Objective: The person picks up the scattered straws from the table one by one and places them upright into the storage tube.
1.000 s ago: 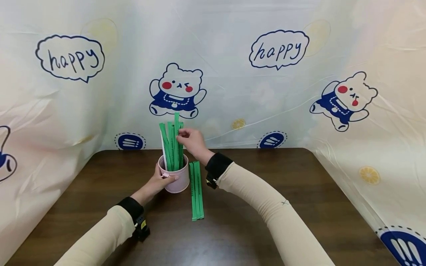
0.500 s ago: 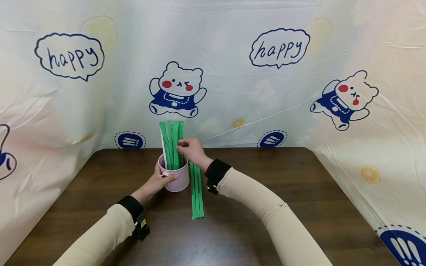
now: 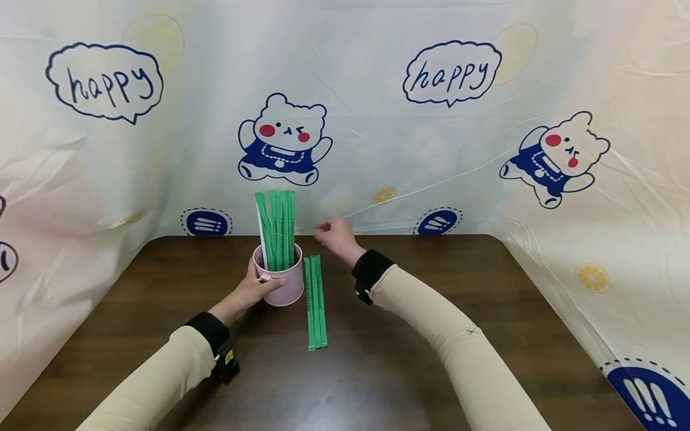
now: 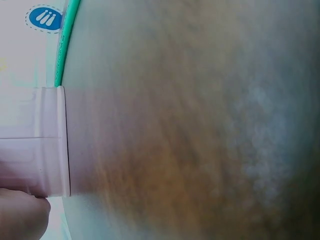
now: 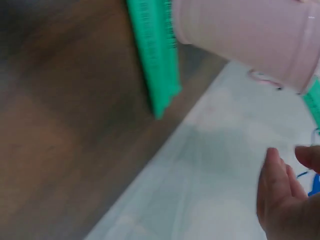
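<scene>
A pink bucket (image 3: 286, 290) stands upright on the table, holding several long, narrow green packets (image 3: 279, 230). My left hand (image 3: 245, 294) grips its left side, the thumb across the front; most of the other fingers are hidden behind it. In the left wrist view, a bit of that hand (image 4: 22, 215) shows against the bucket wall (image 4: 30, 145). To the right of the bucket, my right hand (image 3: 338, 239) hovers over the table's far edge with nothing in it. Its fingers (image 5: 274, 182) and thumb are apart in the right wrist view.
A few more green packets (image 3: 315, 302) lie side by side on the table, right of the bucket, pointing towards me. The dark wooden table (image 3: 388, 359) ends at a printed cloth backdrop (image 3: 366, 143) that also runs along both sides.
My right hand lowered a green packet in among the others in the bucket, let it go and drew away to the right. My left hand still holds the bucket.
</scene>
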`<state>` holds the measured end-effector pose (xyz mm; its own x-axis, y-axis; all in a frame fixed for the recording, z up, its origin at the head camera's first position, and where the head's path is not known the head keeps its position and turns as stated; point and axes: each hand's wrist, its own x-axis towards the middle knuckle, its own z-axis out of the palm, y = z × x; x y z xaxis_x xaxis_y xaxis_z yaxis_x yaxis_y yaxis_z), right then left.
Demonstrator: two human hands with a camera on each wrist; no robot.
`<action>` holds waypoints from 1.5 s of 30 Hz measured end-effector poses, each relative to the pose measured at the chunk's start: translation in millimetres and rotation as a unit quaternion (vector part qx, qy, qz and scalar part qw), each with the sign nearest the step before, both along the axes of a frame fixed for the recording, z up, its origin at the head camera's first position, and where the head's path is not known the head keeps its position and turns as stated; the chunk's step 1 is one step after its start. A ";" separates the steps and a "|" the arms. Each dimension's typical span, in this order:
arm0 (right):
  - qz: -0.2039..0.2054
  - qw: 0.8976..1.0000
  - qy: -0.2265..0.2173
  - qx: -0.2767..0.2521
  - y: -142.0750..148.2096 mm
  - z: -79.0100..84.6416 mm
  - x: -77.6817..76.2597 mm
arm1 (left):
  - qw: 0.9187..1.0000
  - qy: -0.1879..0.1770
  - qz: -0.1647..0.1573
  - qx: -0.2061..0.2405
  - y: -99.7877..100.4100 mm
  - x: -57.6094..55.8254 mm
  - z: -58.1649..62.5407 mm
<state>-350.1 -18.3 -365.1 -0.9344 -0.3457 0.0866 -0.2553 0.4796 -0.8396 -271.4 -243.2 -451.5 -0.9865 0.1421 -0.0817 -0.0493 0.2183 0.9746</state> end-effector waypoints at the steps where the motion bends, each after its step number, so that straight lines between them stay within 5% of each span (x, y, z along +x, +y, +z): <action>1: -0.001 1.000 -0.007 0.021 2.4 -6.2 -1.1 | 1.000 -0.002 0.000 -0.002 -0.1 0.3 -0.2; 9: 0.028 0.988 -0.069 0.137 9.4 -55.8 3.9 | 1.000 -0.009 -0.004 0.006 1.7 2.3 -7.9; 17: 0.057 0.985 -0.029 0.158 -2.8 -79.9 8.0 | 1.000 -0.024 -0.004 -0.010 2.6 3.0 -8.9; 33: 0.019 0.976 -0.044 0.212 -12.7 -70.7 8.3 | 1.000 -0.005 -0.009 0.005 3.3 2.4 -0.3; 45: -0.049 0.983 -0.122 0.127 18.1 -55.7 -15.5 | 1.000 -0.008 -0.009 -0.005 -1.6 1.4 0.3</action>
